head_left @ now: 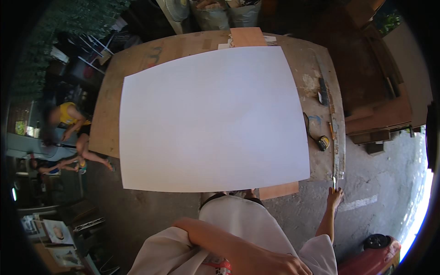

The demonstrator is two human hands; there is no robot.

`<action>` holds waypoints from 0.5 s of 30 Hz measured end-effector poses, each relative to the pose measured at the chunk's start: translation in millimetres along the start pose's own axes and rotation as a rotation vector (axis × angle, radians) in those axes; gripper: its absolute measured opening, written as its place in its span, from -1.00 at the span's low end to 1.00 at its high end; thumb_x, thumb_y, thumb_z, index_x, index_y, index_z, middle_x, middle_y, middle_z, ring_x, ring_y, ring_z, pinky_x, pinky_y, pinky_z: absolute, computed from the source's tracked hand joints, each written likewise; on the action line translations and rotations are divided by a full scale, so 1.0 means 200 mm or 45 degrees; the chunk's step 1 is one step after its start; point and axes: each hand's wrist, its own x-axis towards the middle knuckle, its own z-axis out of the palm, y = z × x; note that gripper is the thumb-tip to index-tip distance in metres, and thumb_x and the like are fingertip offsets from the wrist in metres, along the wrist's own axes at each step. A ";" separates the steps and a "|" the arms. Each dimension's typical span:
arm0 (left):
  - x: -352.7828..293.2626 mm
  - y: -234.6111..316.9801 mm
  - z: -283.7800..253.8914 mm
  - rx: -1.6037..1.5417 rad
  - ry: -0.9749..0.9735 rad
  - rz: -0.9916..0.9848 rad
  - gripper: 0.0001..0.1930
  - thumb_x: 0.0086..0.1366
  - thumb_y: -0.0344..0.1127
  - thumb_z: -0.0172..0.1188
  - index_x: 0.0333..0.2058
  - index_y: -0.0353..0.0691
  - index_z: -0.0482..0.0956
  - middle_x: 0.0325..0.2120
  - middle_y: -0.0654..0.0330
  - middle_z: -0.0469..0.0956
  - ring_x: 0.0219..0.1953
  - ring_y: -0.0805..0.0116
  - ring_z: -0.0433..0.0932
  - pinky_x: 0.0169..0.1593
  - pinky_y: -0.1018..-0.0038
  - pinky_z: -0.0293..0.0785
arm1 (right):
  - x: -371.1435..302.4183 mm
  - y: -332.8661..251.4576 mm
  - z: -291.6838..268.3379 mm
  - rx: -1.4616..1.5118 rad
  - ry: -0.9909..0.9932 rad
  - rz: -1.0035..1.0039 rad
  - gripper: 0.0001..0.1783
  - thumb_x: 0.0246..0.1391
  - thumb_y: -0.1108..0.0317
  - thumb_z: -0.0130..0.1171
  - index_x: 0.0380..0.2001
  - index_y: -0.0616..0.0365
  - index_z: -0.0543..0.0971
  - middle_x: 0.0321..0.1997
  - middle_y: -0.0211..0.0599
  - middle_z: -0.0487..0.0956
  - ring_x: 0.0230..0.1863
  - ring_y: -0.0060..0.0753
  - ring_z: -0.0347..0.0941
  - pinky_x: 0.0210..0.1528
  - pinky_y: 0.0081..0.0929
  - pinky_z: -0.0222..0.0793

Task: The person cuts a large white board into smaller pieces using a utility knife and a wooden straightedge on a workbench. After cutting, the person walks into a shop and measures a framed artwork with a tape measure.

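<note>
A large white sheet point(213, 123) lies flat across the worktable, its near edge overhanging the table's front. Just off the near right corner of the table, my right hand point(335, 197) is closed on a slim, pale tool point(334, 184); its exact kind is too small to make out. That tool points toward the near end of a long straightedge point(336, 151) lying along the table's right edge. My left arm crosses my body, and my left hand point(285, 264) rests by my right sleeve, its fingers mostly cut off by the lower rim.
On the wooden worktable point(107, 105) a yellow-black tape measure point(323, 143), a dark-handled tool point(322, 94) and a pencil-like stick point(331, 129) lie right of the sheet. Brown board ends point(279, 190) stick out under it. A person in yellow point(68, 114) sits left; a red vehicle point(373, 256) stands lower right.
</note>
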 end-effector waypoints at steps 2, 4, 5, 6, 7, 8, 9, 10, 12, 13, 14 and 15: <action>0.04 -0.08 -0.04 0.114 -0.111 -0.034 -0.64 0.54 -0.13 -0.03 -0.44 -0.16 0.50 -0.52 0.20 0.48 -0.47 0.23 0.52 -0.36 0.32 0.40 | 0.01 0.06 0.02 -0.023 -0.103 0.011 -0.34 0.04 0.03 0.44 0.09 0.17 0.46 0.05 0.11 0.44 -0.01 0.27 0.53 -0.04 0.04 0.51; 0.07 -0.14 -0.06 0.273 -0.201 -0.041 -0.61 0.54 -0.12 -0.04 -0.50 -0.15 0.46 -0.54 0.22 0.45 -0.49 0.25 0.49 -0.38 0.33 0.39 | 0.03 0.09 0.05 -0.067 -0.185 0.003 -0.39 0.03 0.05 0.44 0.02 0.18 0.47 0.03 0.08 0.44 -0.05 0.25 0.54 -0.06 0.05 0.51; 0.11 -0.18 -0.02 0.218 0.003 -0.030 -0.60 0.54 -0.11 -0.04 -0.51 -0.15 0.46 -0.54 0.24 0.44 -0.49 0.26 0.48 -0.38 0.33 0.37 | 0.04 0.10 0.06 -0.079 -0.177 -0.012 -0.43 0.03 0.09 0.43 -0.02 0.18 0.47 0.02 0.06 0.45 -0.06 0.23 0.54 -0.06 0.05 0.50; 0.15 -0.21 0.04 0.161 0.206 -0.017 -0.58 0.53 -0.09 -0.03 -0.52 -0.15 0.46 -0.55 0.25 0.43 -0.50 0.27 0.47 -0.39 0.34 0.36 | 0.05 0.12 0.07 -0.113 -0.160 -0.030 -0.47 0.03 0.13 0.42 -0.05 0.18 0.47 0.01 0.05 0.45 -0.08 0.21 0.54 -0.06 0.05 0.50; 0.17 -0.23 0.05 0.165 0.237 -0.020 -0.58 0.53 -0.09 -0.02 -0.52 -0.15 0.46 -0.55 0.25 0.43 -0.50 0.28 0.47 -0.39 0.34 0.36 | 0.06 0.14 0.08 -0.125 -0.107 -0.100 -0.53 0.01 0.19 0.40 -0.08 0.18 0.48 -0.02 0.03 0.47 -0.10 0.19 0.54 -0.07 0.04 0.48; 0.19 -0.25 0.06 0.168 0.267 -0.024 -0.58 0.53 -0.09 -0.02 -0.53 -0.15 0.46 -0.56 0.26 0.42 -0.50 0.29 0.46 -0.40 0.34 0.35 | 0.08 0.14 0.09 -0.154 -0.042 -0.169 -0.58 0.00 0.25 0.38 -0.12 0.17 0.49 -0.06 0.01 0.50 -0.12 0.17 0.54 -0.07 0.04 0.47; 0.19 -0.25 0.03 0.231 0.121 -0.047 -0.59 0.52 -0.10 0.00 -0.52 -0.15 0.46 -0.56 0.26 0.41 -0.49 0.30 0.47 -0.40 0.34 0.35 | 0.09 0.15 0.09 -0.179 0.026 -0.237 -0.63 -0.02 0.32 0.35 -0.15 0.17 0.50 -0.10 -0.01 0.52 -0.14 0.16 0.54 -0.08 0.03 0.45; 0.18 -0.24 0.01 0.293 -0.026 -0.068 -0.60 0.52 -0.11 0.01 -0.52 -0.15 0.46 -0.56 0.25 0.41 -0.48 0.32 0.47 -0.39 0.34 0.35 | 0.08 0.16 0.09 -0.123 0.010 -0.234 -0.66 -0.04 0.35 0.33 -0.17 0.16 0.52 -0.15 -0.03 0.54 -0.15 0.14 0.53 -0.08 0.02 0.44; 0.11 -0.20 -0.10 0.408 -0.468 -0.270 -0.66 0.50 -0.15 0.06 -0.41 -0.24 0.56 -0.45 0.14 0.53 -0.35 0.24 0.57 -0.27 0.32 0.46 | 0.10 0.16 0.06 -0.028 -0.020 -0.216 -0.71 -0.08 0.42 0.28 -0.22 0.14 0.54 -0.26 -0.07 0.57 -0.17 0.12 0.52 -0.10 0.00 0.41; 0.04 -0.15 -0.14 0.446 -0.443 -0.353 -0.73 0.47 -0.18 0.12 -0.35 -0.24 0.58 -0.39 0.14 0.57 -0.28 0.20 0.59 -0.20 0.30 0.49 | 0.11 0.15 0.03 0.062 -0.004 -0.276 -0.74 -0.08 0.41 0.28 -0.24 0.13 0.55 -0.30 -0.07 0.57 -0.18 0.12 0.52 -0.11 0.00 0.41; -0.06 -0.12 -0.18 0.483 -0.419 -0.437 -0.78 0.44 -0.21 0.17 -0.29 -0.24 0.60 -0.33 0.14 0.60 -0.21 0.17 0.60 -0.13 0.28 0.51 | 0.09 0.15 -0.01 0.124 -0.001 -0.315 -0.76 -0.08 0.40 0.28 -0.27 0.12 0.55 -0.33 -0.08 0.57 -0.18 0.12 0.52 -0.12 0.00 0.41; -0.18 -0.10 -0.23 0.499 -0.151 -0.499 -0.84 0.39 -0.24 0.25 -0.22 -0.19 0.59 -0.26 0.19 0.60 -0.13 0.14 0.58 -0.05 0.25 0.50 | 0.08 0.15 -0.05 0.181 0.000 -0.353 -0.78 -0.08 0.38 0.28 -0.29 0.12 0.56 -0.37 -0.09 0.58 -0.19 0.12 0.52 -0.13 0.00 0.40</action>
